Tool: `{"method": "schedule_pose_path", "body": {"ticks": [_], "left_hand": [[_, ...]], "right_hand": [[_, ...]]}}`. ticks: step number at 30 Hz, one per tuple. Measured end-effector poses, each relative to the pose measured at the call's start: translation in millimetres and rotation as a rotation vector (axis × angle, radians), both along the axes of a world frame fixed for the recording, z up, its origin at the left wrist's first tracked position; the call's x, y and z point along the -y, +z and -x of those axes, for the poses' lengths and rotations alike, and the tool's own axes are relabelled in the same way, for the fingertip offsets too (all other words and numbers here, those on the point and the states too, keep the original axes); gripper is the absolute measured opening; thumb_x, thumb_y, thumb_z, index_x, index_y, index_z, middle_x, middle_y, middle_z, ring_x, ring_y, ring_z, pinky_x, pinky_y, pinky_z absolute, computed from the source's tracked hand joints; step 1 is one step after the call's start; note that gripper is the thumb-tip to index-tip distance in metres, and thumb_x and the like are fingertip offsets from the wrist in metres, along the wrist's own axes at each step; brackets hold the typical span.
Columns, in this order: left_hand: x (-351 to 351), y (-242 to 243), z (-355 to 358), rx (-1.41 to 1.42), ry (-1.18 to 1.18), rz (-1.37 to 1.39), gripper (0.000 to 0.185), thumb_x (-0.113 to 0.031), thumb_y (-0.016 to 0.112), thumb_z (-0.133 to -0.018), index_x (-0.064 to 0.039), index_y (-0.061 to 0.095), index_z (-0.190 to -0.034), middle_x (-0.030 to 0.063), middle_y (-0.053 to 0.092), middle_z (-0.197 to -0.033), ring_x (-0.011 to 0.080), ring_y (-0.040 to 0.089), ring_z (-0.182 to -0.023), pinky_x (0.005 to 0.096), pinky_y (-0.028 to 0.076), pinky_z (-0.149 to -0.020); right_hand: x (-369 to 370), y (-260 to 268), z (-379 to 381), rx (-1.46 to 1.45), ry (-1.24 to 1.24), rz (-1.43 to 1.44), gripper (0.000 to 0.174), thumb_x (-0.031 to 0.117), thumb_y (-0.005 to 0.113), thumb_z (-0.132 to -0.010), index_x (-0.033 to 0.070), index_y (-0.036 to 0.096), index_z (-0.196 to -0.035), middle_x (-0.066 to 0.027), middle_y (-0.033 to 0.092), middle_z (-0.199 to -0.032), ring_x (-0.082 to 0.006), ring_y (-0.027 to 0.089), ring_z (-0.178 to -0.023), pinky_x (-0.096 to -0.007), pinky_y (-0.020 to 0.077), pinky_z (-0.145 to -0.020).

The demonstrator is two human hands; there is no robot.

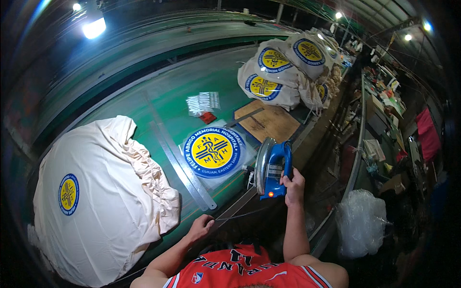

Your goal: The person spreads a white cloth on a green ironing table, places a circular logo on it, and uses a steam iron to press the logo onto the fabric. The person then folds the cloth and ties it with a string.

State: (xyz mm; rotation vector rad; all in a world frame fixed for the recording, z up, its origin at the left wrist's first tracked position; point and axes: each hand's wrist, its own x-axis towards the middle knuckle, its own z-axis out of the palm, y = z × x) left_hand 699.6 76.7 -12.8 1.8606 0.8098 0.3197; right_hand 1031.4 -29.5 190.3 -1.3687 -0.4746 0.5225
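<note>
My right hand (pixel 295 185) grips the handle of a blue clothes iron (pixel 277 169). The iron is tilted on its side, its metal soleplate facing left and a small light on it glowing red. At the table's near edge, my left hand (pixel 202 227) has its fingers curled; a thin dark cord (pixel 245 215) runs from its fingertips, and whether they grip it cannot be told. Left of that hand spreads a cream fabric cover (pixel 104 201) with gathered edging and a round blue and yellow emblem. A larger printed emblem transfer (pixel 211 152) lies flat beyond my hands.
Two metal rulers (pixel 182 169) lie on the green table (pixel 144 97). Behind the transfer are clear printed sheets (pixel 203 102), a red piece (pixel 207 117) and a brown board (pixel 266 120). Emblem-printed fabric bundles (pixel 281 72) are piled farther back. Clear plastic (pixel 362 223) sits at right.
</note>
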Motion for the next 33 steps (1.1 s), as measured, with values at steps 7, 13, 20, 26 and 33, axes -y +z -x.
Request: {"method": "schedule_pose_path", "body": {"ticks": [7, 13, 20, 26, 33], "left_hand": [[0.9, 6.3, -11.0, -0.016, -0.006, 0.010, 0.031, -0.025, 0.058, -0.097, -0.001, 0.065, -0.115, 0.0196, 0.067, -0.107, 0.0318, 0.065, -0.100, 0.0392, 0.050, -0.089], [3.5, -4.9, -82.3, 0.116, 0.305, 0.213, 0.026, -0.019, 0.056, -0.099, 0.001, 0.064, -0.113, 0.0136, 0.071, -0.104, 0.0243, 0.067, -0.096, 0.0345, 0.051, -0.089], [-1.5, -25.4, -166.6, 0.215, 0.560, 0.252, 0.017, -0.010, 0.055, -0.100, 0.001, 0.065, -0.107, 0.0099, 0.071, -0.095, 0.0168, 0.067, -0.089, 0.0314, 0.052, -0.082], [2.1, -30.5, -210.2, -0.166, 0.691, -0.001, 0.021, -0.016, 0.061, -0.094, -0.002, 0.068, -0.108, 0.0159, 0.073, -0.097, 0.0256, 0.071, -0.091, 0.0366, 0.054, -0.082], [-10.0, -34.7, -216.4, -0.019, 0.912, 0.316, 0.020, -0.016, 0.063, -0.092, -0.001, 0.069, -0.103, 0.0110, 0.074, -0.088, 0.0175, 0.069, -0.076, 0.0316, 0.054, -0.070]], "right_hand": [[-44.7, -2.3, -44.9, 0.001, 0.113, -0.066, 0.020, -0.011, 0.053, -0.084, -0.001, 0.059, -0.100, -0.0046, 0.058, -0.085, -0.0136, 0.055, -0.072, -0.0284, 0.0453, -0.072], [-91.2, -7.9, -112.7, -0.016, 0.231, -0.093, 0.020, -0.011, 0.055, -0.083, -0.001, 0.059, -0.100, -0.0056, 0.059, -0.087, -0.0146, 0.056, -0.072, -0.0285, 0.0459, -0.072], [-157.1, -41.5, -219.6, 0.017, 0.377, 0.002, 0.027, -0.014, 0.056, -0.079, -0.002, 0.057, -0.104, -0.0087, 0.062, -0.093, -0.0160, 0.058, -0.075, -0.0292, 0.0492, -0.073], [-224.1, -95.8, -286.6, 0.202, 0.435, 0.082, 0.034, -0.014, 0.059, -0.080, -0.002, 0.054, -0.112, -0.0093, 0.064, -0.097, -0.0160, 0.061, -0.078, -0.0296, 0.0516, -0.075], [-253.3, -144.5, -318.6, 0.353, 0.492, 0.020, 0.033, -0.009, 0.062, -0.083, 0.001, 0.053, -0.113, -0.0101, 0.065, -0.101, -0.0209, 0.066, -0.091, -0.0350, 0.0530, -0.082]]}}
